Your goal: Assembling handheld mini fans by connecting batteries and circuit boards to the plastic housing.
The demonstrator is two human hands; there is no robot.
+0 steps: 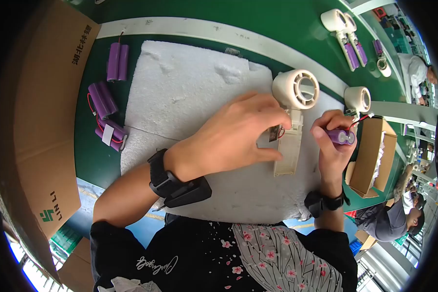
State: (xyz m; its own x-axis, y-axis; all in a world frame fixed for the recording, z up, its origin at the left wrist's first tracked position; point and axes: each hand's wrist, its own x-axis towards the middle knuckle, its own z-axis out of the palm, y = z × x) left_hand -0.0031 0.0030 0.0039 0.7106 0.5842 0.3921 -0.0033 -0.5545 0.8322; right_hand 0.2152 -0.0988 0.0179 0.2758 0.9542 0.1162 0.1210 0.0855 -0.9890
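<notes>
A cream handheld fan body [291, 121] with a round head and an opened handle lies on the white foam sheet [180, 92]. My left hand [233, 134] grips the handle, fingers pinching a small circuit board at its side. My right hand [332, 138] holds a purple double-cell battery pack [340, 136] with red and black wires, just right of the handle. Black straps sit on both wrists.
Several purple battery packs [106, 100] lie on the green table left of the foam. A second fan body [357, 100] and a small open cardboard box [372, 155] sit at the right, a large carton [44, 112] at the left. More fans lie far right; other people work beyond.
</notes>
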